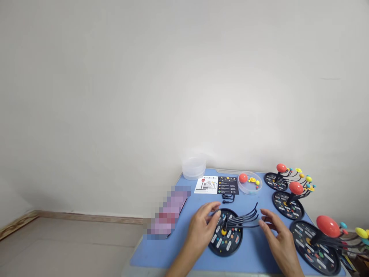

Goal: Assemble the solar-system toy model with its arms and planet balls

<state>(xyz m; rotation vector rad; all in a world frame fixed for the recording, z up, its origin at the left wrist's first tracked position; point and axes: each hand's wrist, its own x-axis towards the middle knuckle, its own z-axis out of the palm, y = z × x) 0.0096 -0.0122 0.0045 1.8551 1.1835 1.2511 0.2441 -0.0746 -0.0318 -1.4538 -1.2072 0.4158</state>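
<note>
left of the round black base (221,244), past the left hand (203,223), the bench (161,250) offers room to move. that hand's fingers curl apart from the thumb at the base's left rim; whether they touch, i cannot tell. the base sits near the bench's front edge, its black rods (239,221) fanning right; fitting rods seems the step in hand, and the loose rods (228,198) behind the base likely need collecting next. right of the base, the right hand (280,238) spreads finger and thumb near the rod tips, an assembled model (327,226) crowding its far side.
</note>
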